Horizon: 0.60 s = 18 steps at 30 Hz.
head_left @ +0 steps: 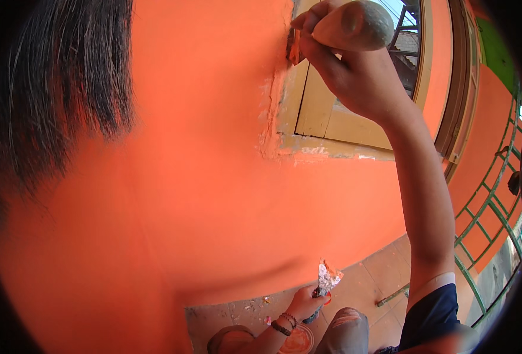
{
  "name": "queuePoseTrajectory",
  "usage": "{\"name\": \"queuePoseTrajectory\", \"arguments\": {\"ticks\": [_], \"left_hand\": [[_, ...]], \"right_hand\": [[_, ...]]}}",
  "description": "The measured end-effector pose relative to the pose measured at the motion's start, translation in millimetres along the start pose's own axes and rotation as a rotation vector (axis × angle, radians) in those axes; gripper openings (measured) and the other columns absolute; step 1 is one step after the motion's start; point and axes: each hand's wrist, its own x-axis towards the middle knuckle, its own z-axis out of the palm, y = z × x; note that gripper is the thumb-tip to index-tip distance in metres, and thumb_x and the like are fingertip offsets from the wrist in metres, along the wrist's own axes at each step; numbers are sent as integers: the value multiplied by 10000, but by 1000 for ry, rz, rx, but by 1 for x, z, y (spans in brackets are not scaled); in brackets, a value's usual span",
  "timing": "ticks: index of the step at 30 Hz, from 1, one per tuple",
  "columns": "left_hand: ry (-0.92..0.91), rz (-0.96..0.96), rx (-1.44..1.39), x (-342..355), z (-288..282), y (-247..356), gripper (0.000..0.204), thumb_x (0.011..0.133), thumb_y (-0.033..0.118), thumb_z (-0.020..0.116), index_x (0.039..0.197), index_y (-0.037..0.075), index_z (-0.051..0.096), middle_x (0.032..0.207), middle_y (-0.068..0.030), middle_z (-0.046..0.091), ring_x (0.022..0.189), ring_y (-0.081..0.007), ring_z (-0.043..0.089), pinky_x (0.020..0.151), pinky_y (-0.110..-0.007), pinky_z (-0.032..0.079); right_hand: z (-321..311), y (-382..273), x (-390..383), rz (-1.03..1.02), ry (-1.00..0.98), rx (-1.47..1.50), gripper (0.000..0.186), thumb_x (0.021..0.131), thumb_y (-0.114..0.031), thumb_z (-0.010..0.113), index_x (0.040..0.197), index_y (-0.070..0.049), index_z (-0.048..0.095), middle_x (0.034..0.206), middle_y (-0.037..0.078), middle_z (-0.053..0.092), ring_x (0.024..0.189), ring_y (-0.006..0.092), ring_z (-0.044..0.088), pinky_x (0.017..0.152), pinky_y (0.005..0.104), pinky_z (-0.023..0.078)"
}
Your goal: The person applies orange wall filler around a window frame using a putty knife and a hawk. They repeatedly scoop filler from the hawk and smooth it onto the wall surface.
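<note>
My right hand (349, 71) is raised to the window's left edge, its fingers closed on what looks like a paintbrush. The pale, thick handle (355, 26) points toward me, and its orange-smeared tip (295, 47) meets the border between the orange wall (213, 118) and the tan window frame (317, 97). Low down, my left hand (305, 304) grips a putty knife (327, 274) by its dark handle. Orange paint and pale residue cover its upturned blade. Below that hand stands a container of orange paint (299, 340), partly hidden by my forearm.
Rough, chipped paint (314, 152) runs along the window's lower edge. Dark hair (78, 71) hangs into view at upper left. My knee (346, 330) is above the tiled floor (373, 277), where debris lies near the wall. A green metal railing (479, 221) stands at right.
</note>
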Motion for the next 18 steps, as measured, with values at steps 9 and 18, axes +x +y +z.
{"name": "queuePoseTrajectory", "arguments": {"ticks": [9,18], "left_hand": [[-13,-25,-42,0,0,3,350,796,304,695,963,0,654,753,-93,673,669,-152,646,643,-308,513],[-54,-29,-148,-15,-2,25,224,860,162,675,987,-9,608,722,-46,621,548,-94,582,444,-252,464]], "right_hand": [[16,-22,4,213,-166,-257,134,858,-21,571,954,-4,480,914,197,620,775,375,626,651,437,491],[66,-37,24,39,-335,-696,133,863,-98,577,921,8,520,819,140,597,726,303,621,667,428,500]]}}
